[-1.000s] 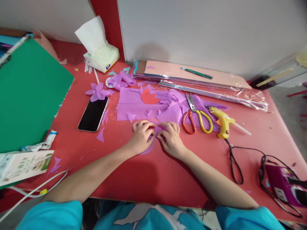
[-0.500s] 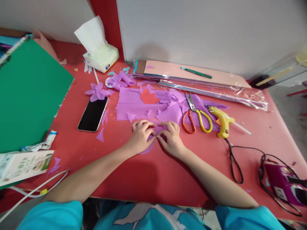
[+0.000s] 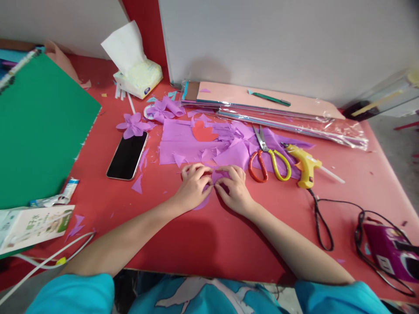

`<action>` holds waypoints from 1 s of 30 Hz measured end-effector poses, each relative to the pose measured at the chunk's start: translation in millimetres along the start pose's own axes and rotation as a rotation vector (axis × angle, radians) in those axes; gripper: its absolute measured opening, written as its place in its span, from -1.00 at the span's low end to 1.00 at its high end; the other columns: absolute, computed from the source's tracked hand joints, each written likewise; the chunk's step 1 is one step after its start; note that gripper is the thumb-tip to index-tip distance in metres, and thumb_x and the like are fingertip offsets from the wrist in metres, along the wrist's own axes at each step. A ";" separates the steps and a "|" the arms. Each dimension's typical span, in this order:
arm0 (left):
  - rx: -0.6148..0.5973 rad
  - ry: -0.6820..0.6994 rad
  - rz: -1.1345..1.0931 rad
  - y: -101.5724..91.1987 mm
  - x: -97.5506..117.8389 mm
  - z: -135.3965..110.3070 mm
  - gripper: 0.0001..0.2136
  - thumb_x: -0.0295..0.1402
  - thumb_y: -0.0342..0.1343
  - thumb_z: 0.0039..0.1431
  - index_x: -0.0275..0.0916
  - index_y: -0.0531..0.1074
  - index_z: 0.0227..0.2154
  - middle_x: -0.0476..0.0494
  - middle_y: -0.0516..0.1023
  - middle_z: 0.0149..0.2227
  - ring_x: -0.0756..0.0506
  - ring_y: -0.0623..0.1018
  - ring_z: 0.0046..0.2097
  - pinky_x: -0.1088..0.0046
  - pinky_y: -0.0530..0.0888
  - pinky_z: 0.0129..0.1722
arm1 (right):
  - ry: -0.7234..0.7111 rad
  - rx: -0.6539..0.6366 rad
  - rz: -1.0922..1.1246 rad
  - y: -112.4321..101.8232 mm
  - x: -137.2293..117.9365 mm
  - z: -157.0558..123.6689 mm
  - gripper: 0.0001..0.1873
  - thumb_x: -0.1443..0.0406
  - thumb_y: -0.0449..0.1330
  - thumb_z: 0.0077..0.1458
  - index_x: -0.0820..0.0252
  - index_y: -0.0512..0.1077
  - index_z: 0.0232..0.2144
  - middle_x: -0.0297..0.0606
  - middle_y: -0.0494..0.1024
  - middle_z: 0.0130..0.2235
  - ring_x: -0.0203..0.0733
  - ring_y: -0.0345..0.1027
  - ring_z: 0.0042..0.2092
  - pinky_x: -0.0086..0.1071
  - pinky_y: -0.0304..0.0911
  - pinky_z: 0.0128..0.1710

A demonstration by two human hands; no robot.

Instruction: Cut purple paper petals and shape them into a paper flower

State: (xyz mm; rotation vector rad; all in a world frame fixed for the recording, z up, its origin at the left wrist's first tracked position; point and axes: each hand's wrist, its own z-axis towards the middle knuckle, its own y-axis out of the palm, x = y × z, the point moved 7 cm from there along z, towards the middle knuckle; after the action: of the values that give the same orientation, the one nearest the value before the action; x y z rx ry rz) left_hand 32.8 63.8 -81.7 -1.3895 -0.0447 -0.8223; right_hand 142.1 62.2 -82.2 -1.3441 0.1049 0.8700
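With the small purple paper piece [image 3: 218, 175] serving as the centre of the dial and twelve o'clock pointing to the table's far side, the person's left hand [image 3: 195, 186] is lying at nine o'clock and the right hand [image 3: 233, 188] at three. Both hands are pinching the piece, thumb and forefinger nearly closed upon it, while the remaining fingers are curving loosely toward the red table [image 3: 183, 248]. The piece is resting low over the table, largely hidden by the hands, its lower edge showing beneath the left one. At twelve o'clock a larger purple sheet [image 3: 176, 151] is lying under loose scraps and a red paper cutout [image 3: 203, 132]. Scissors [image 3: 257, 168], blades slightly parted, are resting at two o'clock, and a yellow glue gun [image 3: 306, 168] is lying on its side near three. At ten o'clock a purple paper flower [image 3: 132, 125] is overlapping the upper end of a phone [image 3: 127, 157].
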 end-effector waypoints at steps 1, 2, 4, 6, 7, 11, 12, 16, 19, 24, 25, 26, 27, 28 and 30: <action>0.009 0.006 0.002 -0.4 0.3 -0.2 -0.93 -0.43 0.07 0.06 -0.25 0.42 -0.48 -0.14 0.45 -0.11 -0.20 0.30 0.00 0.11 0.14 -0.06 | -0.004 0.006 0.008 -0.9 -0.3 -0.1 -0.95 0.38 0.12 0.00 0.16 0.37 -0.47 -0.17 0.35 -0.11 -0.01 0.12 -0.04 -0.05 0.06 -0.05; 0.017 0.014 0.003 -0.9 0.7 -0.4 -0.93 -0.44 0.07 0.06 -0.25 0.42 -0.48 -0.14 0.45 -0.11 -0.20 0.30 -0.01 0.12 0.14 -0.06 | -0.007 0.018 0.019 -2.3 -0.5 -0.2 -0.97 0.38 0.13 -0.01 0.16 0.36 -0.45 -0.16 0.35 -0.11 -0.01 0.13 -0.05 -0.05 0.07 -0.05; 0.035 0.034 -0.002 -2.5 1.6 -0.7 -0.94 -0.45 0.07 0.06 -0.26 0.41 -0.48 -0.14 0.45 -0.12 -0.19 0.30 -0.01 0.13 0.14 -0.06 | -0.016 0.052 0.045 -6.1 -0.6 -0.3 -0.91 0.37 0.14 -0.04 0.17 0.34 -0.38 -0.13 0.33 -0.11 -0.01 0.15 -0.06 -0.05 0.09 -0.05; 0.051 0.065 -0.017 -4.6 3.3 -0.9 -0.94 -0.45 0.07 0.06 -0.27 0.40 -0.48 -0.14 0.45 -0.12 -0.19 0.30 -0.01 0.14 0.14 -0.05 | -0.024 0.077 0.083 -10.0 -0.3 0.2 -0.79 0.36 0.15 -0.06 0.17 0.30 -0.29 -0.10 0.30 -0.11 0.00 0.16 -0.05 -0.04 0.11 -0.05; 0.056 0.083 -0.027 -5.7 4.3 -1.0 -0.95 -0.46 0.07 0.06 -0.27 0.40 -0.49 -0.14 0.44 -0.12 -0.18 0.30 -0.01 0.15 0.14 -0.05 | -0.027 0.079 0.109 -11.4 0.1 0.7 -0.73 0.35 0.16 -0.07 0.17 0.28 -0.24 -0.09 0.29 -0.10 0.01 0.15 -0.04 -0.04 0.11 -0.05; 0.076 0.151 -0.071 -10.3 8.0 -1.0 -0.94 -0.45 0.06 0.07 -0.25 0.38 -0.48 -0.13 0.44 -0.12 -0.16 0.30 -0.01 0.16 0.14 -0.03 | -0.031 0.050 0.276 -13.5 3.8 3.0 -0.54 0.37 0.17 -0.10 0.17 0.18 -0.10 -0.09 0.26 -0.10 -0.02 0.16 -0.02 -0.07 0.17 -0.03; 0.085 0.162 -0.082 -11.6 8.6 -1.0 -0.94 -0.45 0.05 0.08 -0.25 0.37 -0.47 -0.13 0.43 -0.12 -0.16 0.30 -0.01 0.16 0.14 -0.03 | -0.027 0.045 0.326 -13.6 5.4 3.2 -0.52 0.38 0.17 -0.10 0.16 0.16 -0.09 -0.10 0.25 -0.11 -0.04 0.17 -0.02 -0.10 0.19 -0.04; 0.136 0.172 -0.108 -16.6 8.4 -1.6 -0.95 -0.44 0.05 0.10 -0.25 0.37 -0.45 -0.16 0.42 -0.13 -0.15 0.31 -0.01 0.16 0.16 -0.02 | -0.022 0.032 0.463 -12.0 9.9 2.3 -0.47 0.39 0.18 -0.09 0.11 0.12 -0.05 -0.14 0.22 -0.08 -0.09 0.16 0.01 -0.16 0.22 -0.02; 0.138 0.172 -0.116 -16.5 7.9 -1.9 -0.96 -0.44 0.05 0.09 -0.26 0.36 -0.45 -0.18 0.40 -0.13 -0.15 0.31 -0.01 0.16 0.16 -0.02 | -0.044 0.039 0.482 -12.6 9.1 1.5 -0.49 0.41 0.18 -0.07 0.08 0.14 -0.05 -0.16 0.25 -0.09 -0.10 0.16 0.01 -0.16 0.22 -0.02; 0.118 0.150 -0.136 -14.8 5.5 -1.8 -0.97 -0.44 0.04 0.09 -0.25 0.35 -0.44 -0.17 0.39 -0.12 -0.15 0.31 -0.01 0.17 0.17 -0.02 | -0.007 0.073 0.474 -15.0 10.7 1.0 -0.55 0.37 0.22 -0.07 0.06 0.19 -0.11 -0.20 0.32 -0.15 -0.12 0.24 -0.08 -0.21 0.29 -0.14; 0.114 0.143 -0.141 -14.8 4.9 -1.8 -0.97 -0.44 0.04 0.09 -0.24 0.35 -0.43 -0.17 0.39 -0.12 -0.15 0.31 -0.01 0.17 0.17 -0.02 | 0.017 0.079 0.486 -14.6 12.2 0.5 -0.56 0.35 0.23 -0.07 0.06 0.20 -0.12 -0.21 0.32 -0.16 -0.13 0.26 -0.10 -0.22 0.29 -0.14; 0.112 0.136 -0.146 -14.8 4.3 -1.7 -0.97 -0.43 0.04 0.10 -0.24 0.35 -0.44 -0.17 0.39 -0.12 -0.15 0.31 -0.01 0.17 0.17 -0.02 | 0.046 0.085 0.508 -13.7 14.2 0.0 -0.56 0.34 0.23 -0.07 0.05 0.20 -0.12 -0.22 0.32 -0.16 -0.14 0.26 -0.11 -0.21 0.29 -0.13; 0.112 0.129 -0.149 -15.0 3.8 -1.7 -0.96 -0.43 0.04 0.10 -0.24 0.35 -0.44 -0.16 0.39 -0.13 -0.15 0.31 -0.01 0.17 0.17 -0.02 | 0.078 0.093 0.540 -12.6 16.6 -0.8 -0.56 0.33 0.23 -0.06 0.05 0.20 -0.12 -0.22 0.31 -0.16 -0.14 0.27 -0.11 -0.21 0.29 -0.12; 0.113 0.125 -0.150 -15.2 3.3 -1.8 -0.96 -0.43 0.04 0.10 -0.24 0.35 -0.44 -0.16 0.39 -0.13 -0.15 0.31 -0.01 0.17 0.17 -0.02 | 0.111 0.104 0.586 -11.3 19.3 -1.6 -0.56 0.33 0.23 -0.06 0.04 0.19 -0.12 -0.23 0.30 -0.14 -0.15 0.27 -0.10 -0.21 0.29 -0.11; 0.127 0.122 -0.145 -16.1 3.0 -2.1 -0.95 -0.42 0.04 0.10 -0.24 0.35 -0.45 -0.16 0.39 -0.13 -0.15 0.31 -0.01 0.17 0.16 -0.02 | 0.178 0.116 0.714 -7.2 24.8 -3.0 -0.56 0.32 0.22 -0.06 0.01 0.15 -0.13 -0.25 0.25 -0.13 -0.19 0.28 -0.12 -0.24 0.31 -0.15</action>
State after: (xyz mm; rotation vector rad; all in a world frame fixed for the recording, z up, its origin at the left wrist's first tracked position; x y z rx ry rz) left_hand 25.4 61.2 -67.1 -1.2247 -0.1028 -1.0063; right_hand 164.7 71.8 -90.5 -1.2809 0.7989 1.3074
